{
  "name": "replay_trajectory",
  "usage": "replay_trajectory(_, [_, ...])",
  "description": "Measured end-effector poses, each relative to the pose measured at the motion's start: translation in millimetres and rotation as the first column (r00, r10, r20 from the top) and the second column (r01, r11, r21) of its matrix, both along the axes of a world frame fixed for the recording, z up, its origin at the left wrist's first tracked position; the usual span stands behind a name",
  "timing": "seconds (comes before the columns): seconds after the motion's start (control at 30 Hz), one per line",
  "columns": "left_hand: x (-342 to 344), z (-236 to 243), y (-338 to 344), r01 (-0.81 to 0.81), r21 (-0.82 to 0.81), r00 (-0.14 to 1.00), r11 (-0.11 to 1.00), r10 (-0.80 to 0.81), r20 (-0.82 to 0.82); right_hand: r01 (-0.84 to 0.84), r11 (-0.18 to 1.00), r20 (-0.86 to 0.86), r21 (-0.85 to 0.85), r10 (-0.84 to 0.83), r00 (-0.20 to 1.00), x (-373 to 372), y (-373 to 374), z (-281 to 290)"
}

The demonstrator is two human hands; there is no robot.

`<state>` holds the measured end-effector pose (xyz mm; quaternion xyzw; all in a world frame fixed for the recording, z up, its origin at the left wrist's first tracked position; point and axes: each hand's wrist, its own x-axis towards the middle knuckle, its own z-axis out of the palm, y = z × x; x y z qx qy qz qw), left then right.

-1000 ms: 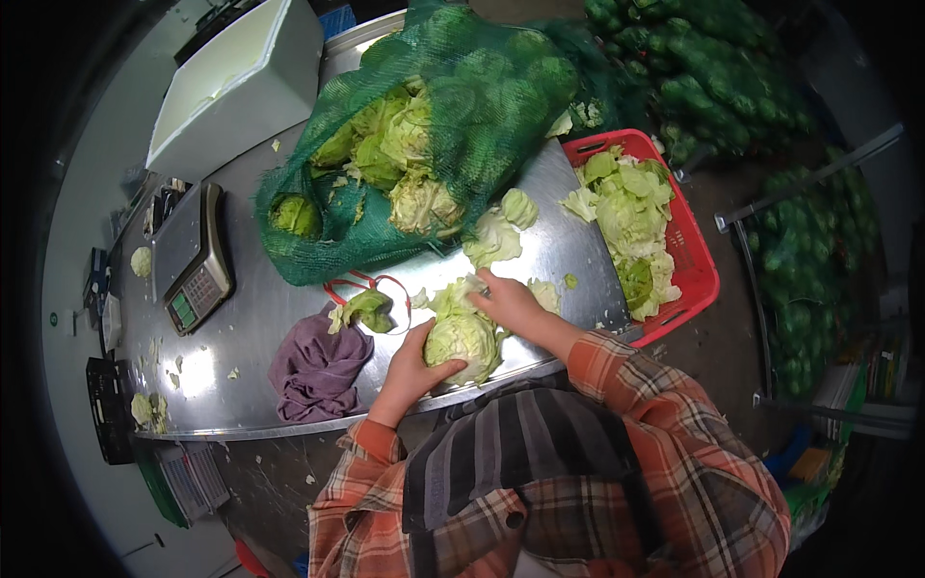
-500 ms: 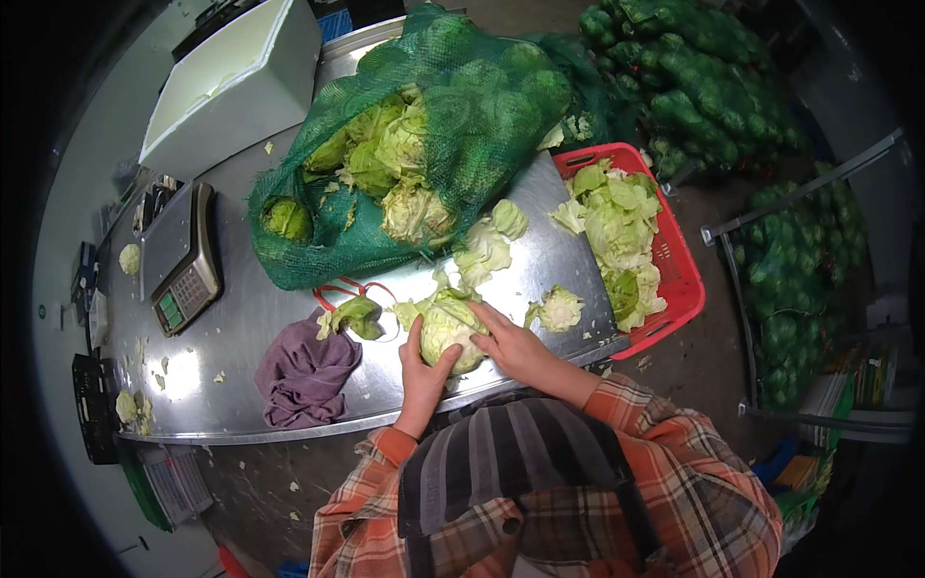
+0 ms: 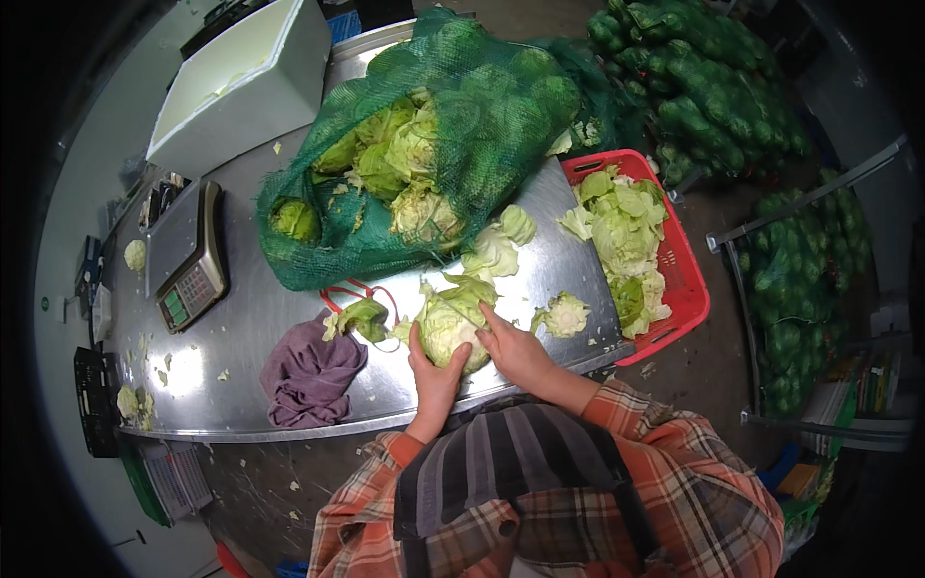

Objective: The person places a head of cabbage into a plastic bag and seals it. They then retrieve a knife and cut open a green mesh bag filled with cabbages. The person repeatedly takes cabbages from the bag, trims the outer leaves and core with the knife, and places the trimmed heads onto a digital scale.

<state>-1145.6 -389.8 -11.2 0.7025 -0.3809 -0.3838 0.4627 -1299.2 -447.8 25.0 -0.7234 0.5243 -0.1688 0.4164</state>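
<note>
A pale green cabbage [image 3: 449, 323] rests near the front edge of the steel table, between my two hands. Thumb and fingers of my left hand [image 3: 436, 381] are curved round its near left side. My right hand [image 3: 520, 353] grips the right side, its fingertips against an outer leaf. Loose pale leaves [image 3: 492, 250] lie just beyond the cabbage. To its right sits a trimmed cabbage piece [image 3: 565, 315], and to its left a curled green leaf [image 3: 364, 318]. A big green mesh bag [image 3: 515, 106] of cabbages gapes open behind them.
At the right table edge stands a red crate [image 3: 690, 289] with cabbage leaves. A purple cloth [image 3: 310, 376], a scale [image 3: 194, 273] and a white foam box [image 3: 231, 120] occupy the left side. Full mesh bags [image 3: 718, 116] are stacked beyond the crate, near a metal rail [image 3: 814, 193].
Both hands stay on the cabbage with a slightly shifted hold. Its far outer leaves now stand out more from the head. The whole view has shifted a little.
</note>
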Motion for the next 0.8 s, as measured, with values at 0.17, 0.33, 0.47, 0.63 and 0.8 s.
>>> replay_trajectory(0.17, [-6.1, 13.1, -0.2, 0.053, 0.062, 0.995, 0.997, -0.058, 0.08, 0.031, 0.992, 0.062, 0.124, -0.039, 0.997, -16.5, -30.3, -26.8])
replay_trajectory(0.33, [-1.6, -1.5, 3.8, 0.007, 0.052, 0.999, 0.999, -0.005, -0.038, -0.002, 0.999, 0.1, -0.049, 0.007, 0.995, -5.2, -2.7, -4.2])
replay_trajectory(0.47, [-12.1, 9.8, -1.5, -0.039, 0.079, 0.999, 0.996, 0.038, 0.025, -0.002, 0.991, -0.005, -0.131, 0.001, 1.0, 0.0, -3.2, -5.5])
replay_trajectory(0.63, [-24.9, 23.0, -21.2, -0.115, 0.155, 0.992, 0.981, 0.105, 0.07, 0.037, 0.992, -0.104, -0.122, -0.05, 0.993, 2.0, -24.0, -9.4])
replay_trajectory(0.8, [-30.6, 31.1, -38.7, -0.126, 0.216, 0.99, 0.968, 0.11, 0.087, 0.082, 0.997, -0.056, -0.003, -0.082, 0.995, -3.1, -49.9, -14.7])
